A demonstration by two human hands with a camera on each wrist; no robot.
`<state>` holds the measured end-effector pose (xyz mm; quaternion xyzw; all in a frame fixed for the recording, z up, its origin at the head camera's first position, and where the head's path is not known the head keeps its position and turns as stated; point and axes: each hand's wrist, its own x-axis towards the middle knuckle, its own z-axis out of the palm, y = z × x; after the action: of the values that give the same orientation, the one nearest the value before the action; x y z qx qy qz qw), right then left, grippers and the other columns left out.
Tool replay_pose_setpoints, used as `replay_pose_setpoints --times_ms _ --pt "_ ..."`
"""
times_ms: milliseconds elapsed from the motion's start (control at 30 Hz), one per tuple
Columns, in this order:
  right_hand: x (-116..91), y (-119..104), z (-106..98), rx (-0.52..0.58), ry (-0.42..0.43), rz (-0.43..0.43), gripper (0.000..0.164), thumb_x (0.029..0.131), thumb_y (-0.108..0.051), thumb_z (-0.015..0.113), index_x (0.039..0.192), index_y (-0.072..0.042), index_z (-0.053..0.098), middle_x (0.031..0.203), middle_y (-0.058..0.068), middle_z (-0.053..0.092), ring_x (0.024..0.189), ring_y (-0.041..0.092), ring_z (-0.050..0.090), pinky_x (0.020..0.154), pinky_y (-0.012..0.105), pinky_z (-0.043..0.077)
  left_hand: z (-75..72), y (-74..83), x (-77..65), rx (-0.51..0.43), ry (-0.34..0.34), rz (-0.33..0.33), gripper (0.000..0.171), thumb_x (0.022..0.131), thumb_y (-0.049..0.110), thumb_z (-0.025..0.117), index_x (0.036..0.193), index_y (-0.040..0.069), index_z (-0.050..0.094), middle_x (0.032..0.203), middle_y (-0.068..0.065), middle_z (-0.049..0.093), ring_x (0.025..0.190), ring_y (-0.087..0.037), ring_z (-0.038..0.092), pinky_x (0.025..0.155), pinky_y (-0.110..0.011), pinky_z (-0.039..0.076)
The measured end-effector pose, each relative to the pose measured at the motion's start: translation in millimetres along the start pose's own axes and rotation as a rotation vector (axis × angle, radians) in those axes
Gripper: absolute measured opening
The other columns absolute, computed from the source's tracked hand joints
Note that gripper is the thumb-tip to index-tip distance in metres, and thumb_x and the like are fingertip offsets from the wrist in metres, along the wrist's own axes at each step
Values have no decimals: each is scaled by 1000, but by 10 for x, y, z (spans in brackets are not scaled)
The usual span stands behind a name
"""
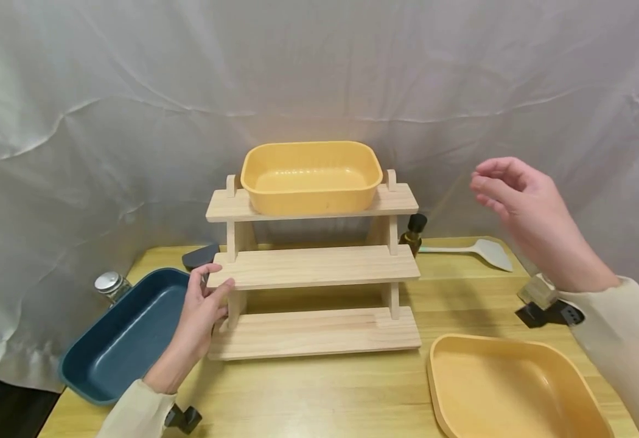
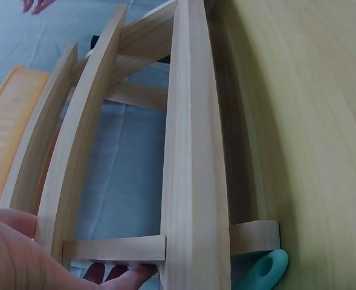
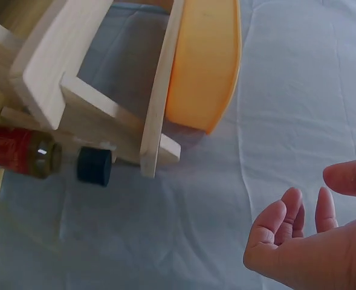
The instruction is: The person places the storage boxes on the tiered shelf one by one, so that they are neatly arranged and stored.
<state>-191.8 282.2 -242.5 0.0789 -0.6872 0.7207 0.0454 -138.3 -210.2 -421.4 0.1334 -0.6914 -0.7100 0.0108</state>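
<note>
A three-tier wooden display rack [image 1: 314, 267] stands on the table. My left hand [image 1: 196, 316] grips the left end of its middle shelf, with the thumb over the front edge; in the left wrist view, fingers [image 2: 129, 279] show beside the wooden side support. On the top tier sits a yellow rectangular basin [image 1: 311, 202]. Raised in the air to the right of the rack, my right hand [image 1: 535, 219] has its fingers loosely bent and nothing in them. The right wrist view shows this hand [image 3: 310, 248] apart from the rack and basin, against the grey cloth.
A dark blue basin [image 1: 133, 347] lies left of the rack, beside a metal-lidded jar [image 1: 112, 285] and a dark spatula head [image 1: 199, 257]. Right of it are a black-capped bottle [image 1: 414, 234], a white spatula [image 1: 492, 253] and a second yellow basin [image 1: 516, 389]. Grey cloth [image 1: 319, 73] hangs behind.
</note>
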Motion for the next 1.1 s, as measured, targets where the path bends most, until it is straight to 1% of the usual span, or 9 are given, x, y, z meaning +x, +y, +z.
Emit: replay_pose_setpoints --times_ms 67,133,333,500,600,733,900,1000,1100 --pt "-82 23 -91 42 8 -5 21 105 -5 73 125 -4 66 123 5 63 111 19 62 93 22 54 -10 8 0 -3 -4 -10 41 111 15 65 144 21 41 153 -5 40 112 -19 48 82 -37 49" --pt "-167 53 -189 83 22 -19 19 106 -1 71 124 -2 67 124 6 62 112 19 63 94 23 55 -15 13 -1 -1 -7 -11 41 112 15 63 145 21 41 156 -6 38 115 -21 46 85 -40 49" --pt "-449 230 -568 157 80 -57 19 107 7 64 125 2 67 123 8 63 111 19 66 94 24 57 -37 45 -18 9 -9 -7 39 112 15 63 144 23 41 139 -5 44 112 -20 47 86 -38 50" --pt "-706 398 -888 153 64 -26 21 109 9 56 125 1 68 120 6 68 108 17 70 91 25 59 -80 64 -38 18 -5 -17 37 112 16 63 142 26 42 134 -4 46 112 -20 47 85 -36 50" --pt "-863 495 -1073 95 25 5 25 111 10 52 128 -1 67 121 5 70 109 16 70 91 24 58 -100 71 -38 25 1 -16 36 112 16 63 140 26 43 136 -3 45 113 -21 46 86 -38 49" --pt "-1078 656 -1364 -54 -33 19 30 112 11 49 136 -1 63 128 3 68 112 13 68 90 21 56 -96 71 -29 29 2 -18 35 112 17 63 139 28 43 138 -3 44 112 -21 47 88 -39 49" --pt "-1355 947 -1793 -196 -132 26 40 110 17 43 144 1 58 133 3 69 116 10 67 91 20 55 -97 65 -36 35 -2 -22 34 113 19 63 139 29 43 136 -3 44 112 -19 48 88 -38 49" --pt "-1501 1159 -2020 -215 -175 67 44 111 16 41 146 -2 59 135 -2 69 118 7 66 92 19 54 -104 63 -42 39 2 -17 34 113 20 63 138 29 43 137 -2 43 113 -18 49 90 -39 49" --pt "-1644 1363 -2164 -220 -139 123 44 112 13 43 144 -9 64 134 -7 70 116 4 66 90 19 55 -106 64 -45 43 10 -13 33 113 20 63 138 30 44 139 -1 42 113 -17 50 91 -39 49"
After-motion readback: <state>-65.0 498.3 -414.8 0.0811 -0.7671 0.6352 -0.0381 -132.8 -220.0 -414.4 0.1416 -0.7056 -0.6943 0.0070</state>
